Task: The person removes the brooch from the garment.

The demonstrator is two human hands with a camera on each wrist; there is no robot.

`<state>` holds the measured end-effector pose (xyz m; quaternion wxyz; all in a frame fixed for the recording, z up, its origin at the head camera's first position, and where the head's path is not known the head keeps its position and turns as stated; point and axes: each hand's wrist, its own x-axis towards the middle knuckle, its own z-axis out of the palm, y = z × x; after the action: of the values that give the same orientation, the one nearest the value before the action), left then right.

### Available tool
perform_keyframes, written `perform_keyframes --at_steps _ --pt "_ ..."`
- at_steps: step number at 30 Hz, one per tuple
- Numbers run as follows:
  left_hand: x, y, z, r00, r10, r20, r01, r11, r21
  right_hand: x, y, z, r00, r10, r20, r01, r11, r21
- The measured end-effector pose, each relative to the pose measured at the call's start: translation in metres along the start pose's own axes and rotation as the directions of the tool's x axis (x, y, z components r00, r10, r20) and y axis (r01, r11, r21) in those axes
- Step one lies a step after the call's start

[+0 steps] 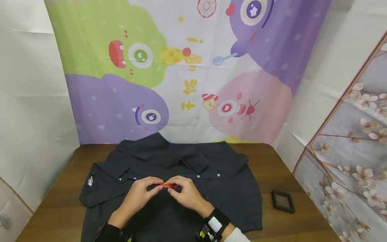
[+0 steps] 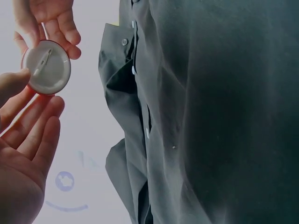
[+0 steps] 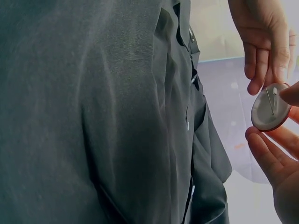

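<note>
A round pin badge [image 1: 167, 185] with a red-orange front is held between both hands above a dark button-up shirt [image 1: 169, 215]. Its pale back, with a metal safety pin [image 2: 43, 62], faces the wrist cameras. In the right wrist view, the thin needle stands apart from the clasp. My left hand [image 1: 140, 193] pinches one side of the badge [image 3: 264, 114] between thumb and fingers. The opposite side is pinched by my right hand [image 1: 186, 193]. Underneath, the shirt lies spread with its collar and pale buttons [image 1: 198, 176] showing.
The shirt covers much of the brown wooden table [image 1: 290, 232]. A small black square frame [image 1: 283, 201] lies on the right side. Behind the table hangs a cartoon-print cloth [image 1: 181, 127], with a floral panel [image 1: 359, 188] to the right.
</note>
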<state>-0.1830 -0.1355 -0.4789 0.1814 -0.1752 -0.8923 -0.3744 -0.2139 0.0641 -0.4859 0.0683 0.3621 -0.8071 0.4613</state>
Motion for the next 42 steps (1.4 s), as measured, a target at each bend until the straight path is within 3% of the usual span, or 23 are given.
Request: perform_keyframes --at_steps 21,34,42 --pt "0.0041 0.0024 -0.0059 1.0 -0.016 0.007 0.016 0.999 -0.029 0.0041 -0.0024 -0.0006 0.999 -0.004 -0.047 0.003 1.0 -0.022" --pt "-0.0024 -0.0018 -0.0079 1.0 -0.022 -0.021 0.022 0.999 -0.033 0.0066 -0.0015 0.0058 0.999 -0.016 -0.035 0.015 1.0 -0.017" --pt "0.0011 -0.001 -0.0059 1.0 -0.007 -0.005 0.007 0.998 -0.057 0.0045 0.0001 0.0052 0.994 -0.042 -0.098 0.037 0.998 -0.055"
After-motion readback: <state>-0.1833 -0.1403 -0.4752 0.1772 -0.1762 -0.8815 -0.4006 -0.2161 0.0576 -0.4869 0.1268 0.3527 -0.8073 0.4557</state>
